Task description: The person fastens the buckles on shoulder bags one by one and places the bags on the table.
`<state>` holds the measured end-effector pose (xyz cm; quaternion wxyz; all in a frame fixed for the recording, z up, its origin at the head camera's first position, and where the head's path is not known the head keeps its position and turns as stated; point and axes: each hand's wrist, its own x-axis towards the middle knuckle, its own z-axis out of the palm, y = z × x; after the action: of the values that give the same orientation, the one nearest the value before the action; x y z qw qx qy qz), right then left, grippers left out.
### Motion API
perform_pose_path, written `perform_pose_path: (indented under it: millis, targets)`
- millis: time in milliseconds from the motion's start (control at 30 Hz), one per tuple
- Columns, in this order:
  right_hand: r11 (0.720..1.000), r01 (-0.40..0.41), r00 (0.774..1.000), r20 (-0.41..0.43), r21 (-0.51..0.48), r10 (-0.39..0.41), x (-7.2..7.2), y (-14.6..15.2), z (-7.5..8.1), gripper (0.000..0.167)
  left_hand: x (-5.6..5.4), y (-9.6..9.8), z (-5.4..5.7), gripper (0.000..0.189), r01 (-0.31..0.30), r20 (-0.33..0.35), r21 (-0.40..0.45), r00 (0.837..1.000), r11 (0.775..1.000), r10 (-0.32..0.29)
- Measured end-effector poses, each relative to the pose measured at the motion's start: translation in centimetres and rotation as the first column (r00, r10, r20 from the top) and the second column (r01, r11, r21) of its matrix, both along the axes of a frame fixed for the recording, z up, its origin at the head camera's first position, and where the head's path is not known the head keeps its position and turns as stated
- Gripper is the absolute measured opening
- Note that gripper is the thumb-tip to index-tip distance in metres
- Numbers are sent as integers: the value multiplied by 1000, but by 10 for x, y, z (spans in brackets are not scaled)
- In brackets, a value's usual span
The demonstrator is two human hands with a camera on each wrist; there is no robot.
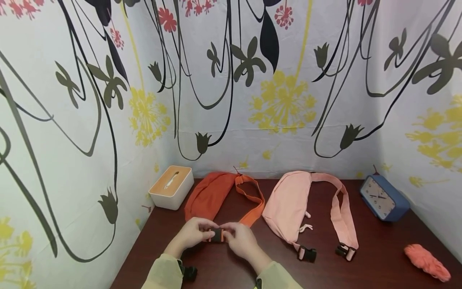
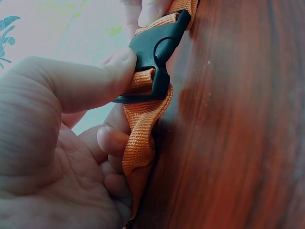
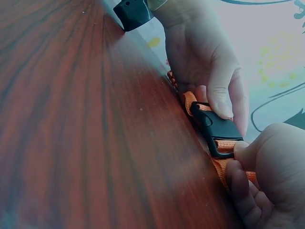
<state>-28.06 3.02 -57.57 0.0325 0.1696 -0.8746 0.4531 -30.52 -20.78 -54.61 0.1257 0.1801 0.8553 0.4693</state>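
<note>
A black side-release buckle [image 1: 217,235] on an orange strap [image 2: 143,129] is held level between both hands, its two halves joined. My left hand [image 1: 192,233] pinches one end of it, thumb on the flat top and fingers beneath. At the other end, my right hand [image 1: 241,240] pinches the buckle where the strap loops through its bar, as the right wrist view shows. Just behind the hands lies the orange waist bag [image 1: 211,192], with its strap curving round on the right. Part of the strap near the hands is hidden by the fingers.
A pink waist bag [image 1: 288,200] lies to the right, its black buckle halves [image 1: 307,253] apart. A tissue box [image 1: 172,187] stands at the back left, a blue clock [image 1: 384,197] at the back right. Coral yarn [image 1: 427,262] lies near the right edge. Patterned cloth [image 1: 231,100] walls the table.
</note>
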Motion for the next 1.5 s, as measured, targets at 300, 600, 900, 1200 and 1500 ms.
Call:
perform_pose_path:
  millis: [300, 600, 900, 1200, 1500]
  targets:
    - [1000, -1, 1000, -14, 13, 1, 1, 0, -2, 18, 1, 0, -1, 20, 5, -4, 6, 1000, 1000, -5]
    - [1000, 9, 999, -44, 23, -8, 1, 2, -2, 17, 1, 2, 0, 21, 8, -27, -9, 1000, 1000, -8]
    - [999, 25, 996, -88, 29, -22, 6, 9, 11, 16, 0, 8, 2, 25, 1, -73, -42, 997, 999, -4]
    - [999, -32, 978, -208, 4, 32, 14, 48, 39, 16, 10, 37, 11, 30, -258, -486, -182, 862, 949, 141]
    - [999, -25, 906, -421, 47, 42, 22, 125, 54, 18, 20, 76, 20, 27, -194, -540, -196, 840, 961, 59]
